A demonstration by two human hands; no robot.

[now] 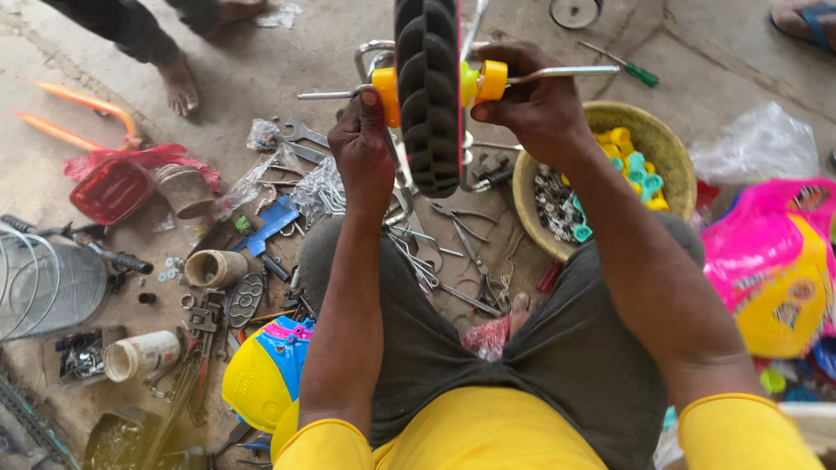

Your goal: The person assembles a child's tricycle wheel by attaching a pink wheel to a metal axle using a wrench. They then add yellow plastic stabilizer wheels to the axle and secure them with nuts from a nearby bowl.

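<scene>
Upper centre of frame: left hand [364, 144] and right hand [533, 104], each grip pinching a yellow hub cap [386, 94] flanking the black tyre [428, 87] above the floor [261, 70].

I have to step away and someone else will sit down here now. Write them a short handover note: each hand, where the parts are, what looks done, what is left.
Left hand: gripping the orange cap on the left side of the small black wheel.
Right hand: holding the orange cap on the right side, where a metal rod sticks out.
Parts: spare coloured caps in the yellow bowl; pliers and spanners on the floor below the wheel; green screwdriver beyond the bowl.
Done: wheel sits on its axle with both caps on.
Left: cannot tell if the caps are tight; check them.
</scene>
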